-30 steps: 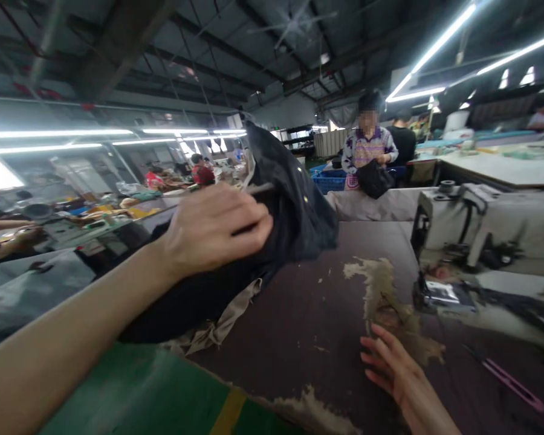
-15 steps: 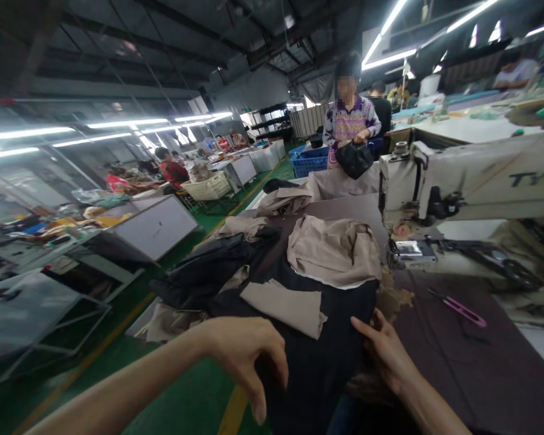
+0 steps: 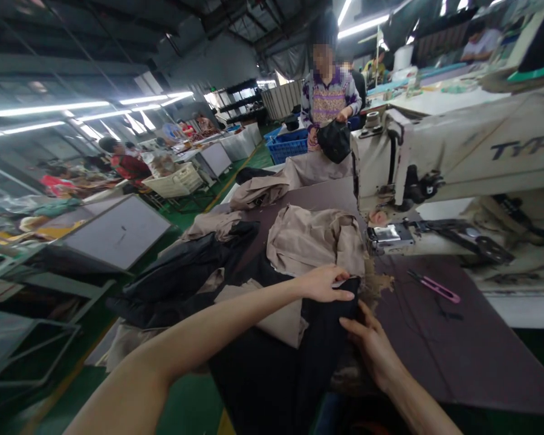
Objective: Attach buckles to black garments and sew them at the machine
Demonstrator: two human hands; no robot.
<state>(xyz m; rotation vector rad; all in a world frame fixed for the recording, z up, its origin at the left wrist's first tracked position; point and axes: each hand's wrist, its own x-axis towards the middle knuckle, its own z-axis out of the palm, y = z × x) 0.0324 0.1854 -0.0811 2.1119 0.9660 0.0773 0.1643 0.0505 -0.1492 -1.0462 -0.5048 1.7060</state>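
A dark garment [image 3: 290,362] lies spread over the near edge of the brown work table [image 3: 435,344], with a beige lining piece [image 3: 281,320] on it. My left hand [image 3: 324,284] reaches across and rests flat on the top edge of the dark cloth, fingers stretched toward the right. My right hand [image 3: 372,344] presses the right edge of the same cloth, fingers together and pointing left. A crumpled beige garment [image 3: 315,238] sits just beyond both hands.
A grey sewing machine [image 3: 457,163] stands at the right, pink thread snips [image 3: 435,289] on the table before it. Dark and beige garments [image 3: 185,278] pile at the left. A person stands at the far end holding a black bag [image 3: 333,140]. Blue crates [image 3: 290,148] behind.
My left hand swung the dark garment down from mid-air onto the table, let it go and moved forward to its top edge. My right hand came up to the cloth's right edge.
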